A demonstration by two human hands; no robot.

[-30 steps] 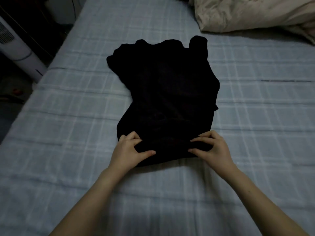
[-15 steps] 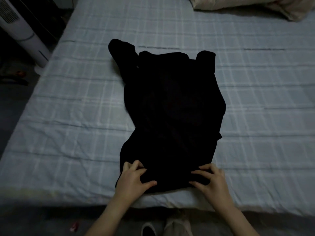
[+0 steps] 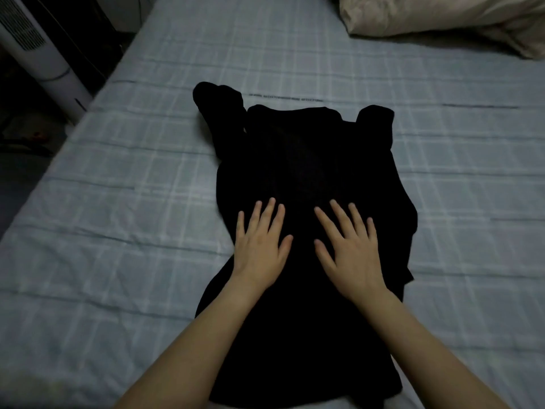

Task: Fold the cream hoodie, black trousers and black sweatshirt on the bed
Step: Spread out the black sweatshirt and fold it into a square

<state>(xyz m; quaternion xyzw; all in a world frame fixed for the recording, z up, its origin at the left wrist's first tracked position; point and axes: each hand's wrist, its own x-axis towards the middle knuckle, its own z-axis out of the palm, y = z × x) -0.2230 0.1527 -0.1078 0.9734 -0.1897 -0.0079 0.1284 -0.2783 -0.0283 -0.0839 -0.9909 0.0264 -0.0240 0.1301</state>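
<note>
A black sweatshirt (image 3: 303,160) lies spread lengthwise on the bed (image 3: 118,202), which has a pale blue checked sheet. Its sleeves look folded in, with one bunched end poking out at the far left. My left hand (image 3: 259,246) lies flat on the middle of the garment, fingers straight and spread. My right hand (image 3: 351,249) lies flat beside it, also with straight fingers. Both forearms cross the near half of the cloth. The cream hoodie and black trousers are not in view.
A beige pillow or duvet (image 3: 442,16) lies at the far right corner of the bed. A white tower fan (image 3: 38,54) stands on the dark floor beside the bed's left edge.
Both hands let go of the sweatshirt's near hem and moved up to its middle, where they now press flat. The garment lies nearer to me than before.
</note>
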